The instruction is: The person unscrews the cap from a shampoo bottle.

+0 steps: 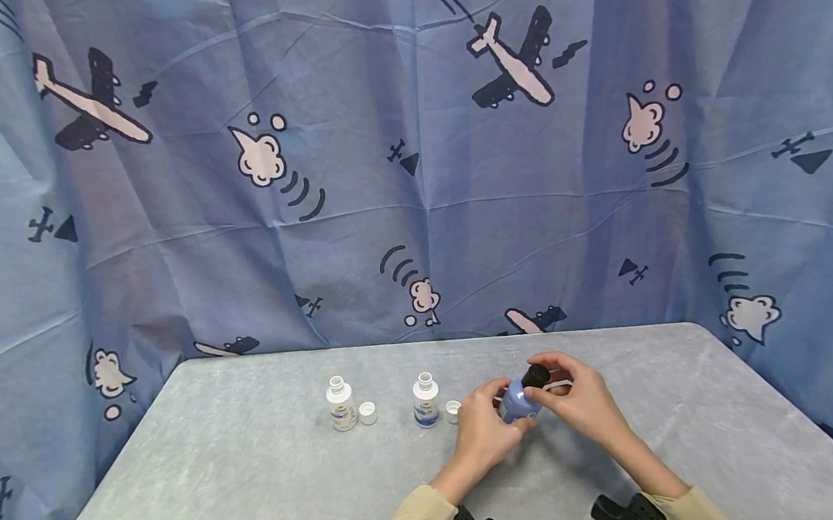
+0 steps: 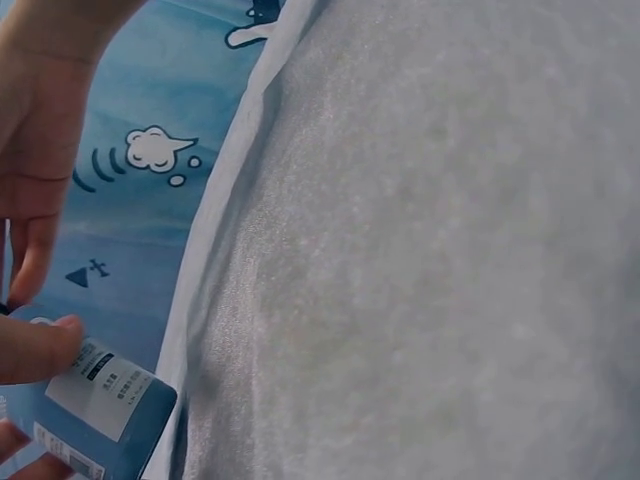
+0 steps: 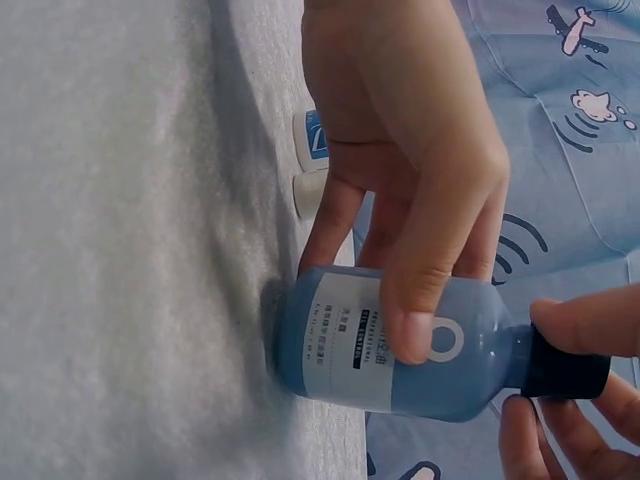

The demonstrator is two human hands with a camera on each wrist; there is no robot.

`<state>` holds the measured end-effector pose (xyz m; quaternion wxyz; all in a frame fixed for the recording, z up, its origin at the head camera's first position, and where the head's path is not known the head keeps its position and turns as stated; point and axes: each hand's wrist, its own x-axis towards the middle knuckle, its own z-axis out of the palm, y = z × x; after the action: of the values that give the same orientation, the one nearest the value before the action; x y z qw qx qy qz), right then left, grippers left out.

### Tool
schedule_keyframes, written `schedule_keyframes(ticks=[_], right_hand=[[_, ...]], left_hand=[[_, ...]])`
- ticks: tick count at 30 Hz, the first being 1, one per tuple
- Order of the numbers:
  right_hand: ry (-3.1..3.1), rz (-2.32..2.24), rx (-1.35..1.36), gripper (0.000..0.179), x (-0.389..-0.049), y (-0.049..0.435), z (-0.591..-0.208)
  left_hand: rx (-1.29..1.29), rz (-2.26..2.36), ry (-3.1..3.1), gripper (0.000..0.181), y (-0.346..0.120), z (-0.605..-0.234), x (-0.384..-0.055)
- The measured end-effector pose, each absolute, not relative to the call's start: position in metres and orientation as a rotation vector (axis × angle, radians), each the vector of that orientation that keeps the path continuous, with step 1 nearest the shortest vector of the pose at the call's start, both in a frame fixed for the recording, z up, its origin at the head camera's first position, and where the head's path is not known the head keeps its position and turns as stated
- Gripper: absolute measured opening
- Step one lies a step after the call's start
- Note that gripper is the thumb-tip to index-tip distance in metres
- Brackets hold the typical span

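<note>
A blue bottle (image 1: 518, 401) with a black cap (image 1: 536, 376) is between my two hands, tilted in the head view. My left hand (image 1: 481, 425) grips the bottle's body, its thumb lying across the white printed label in the right wrist view. At the neck end, my right hand (image 1: 584, 403) pinches the black cap, which sits on the bottle. A thin white thing (image 1: 558, 384) shows by the right fingers; its kind is unclear. In the left wrist view the blue bottle (image 2: 120, 410) is partly cut off at the lower left corner.
Two white bottles, one at left (image 1: 341, 405) and one nearer the middle (image 1: 426, 400), stand uncapped on the grey table (image 1: 219, 480). Beside each lies a white cap, one at left (image 1: 367, 413) and one near my left hand (image 1: 453, 411). A patterned blue curtain (image 1: 348, 174) hangs behind.
</note>
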<state>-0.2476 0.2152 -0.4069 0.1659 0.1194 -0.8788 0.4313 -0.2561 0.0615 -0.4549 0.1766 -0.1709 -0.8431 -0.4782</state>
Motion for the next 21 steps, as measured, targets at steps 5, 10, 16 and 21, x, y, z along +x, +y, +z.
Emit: schedule_keyframes(ticks=[5,10,16,21], right_hand=[[-2.458,1.253,0.410,0.039,-0.2483,0.2168,-0.4075],[-2.422,1.266,0.438,0.038,-0.2478,0.2188,-0.4061],[-2.392,1.313,0.448,0.036,-0.2471,0.2215,-0.4037],[-2.410,1.296,0.405,0.036,-0.2482,0.2237,-0.4038]], left_hand=[[-0.473,-1.345,-2.391,0.047,0.0617,-0.4564,-0.2574],[-0.454,-1.359,-2.390,0.047,0.0623,-0.4577,-0.2588],[-0.406,-1.398,-2.387,0.047,0.0629,-0.4588,-0.2599],[-0.380,-1.415,-2.373,0.048,0.0642,-0.4580,-0.2599]])
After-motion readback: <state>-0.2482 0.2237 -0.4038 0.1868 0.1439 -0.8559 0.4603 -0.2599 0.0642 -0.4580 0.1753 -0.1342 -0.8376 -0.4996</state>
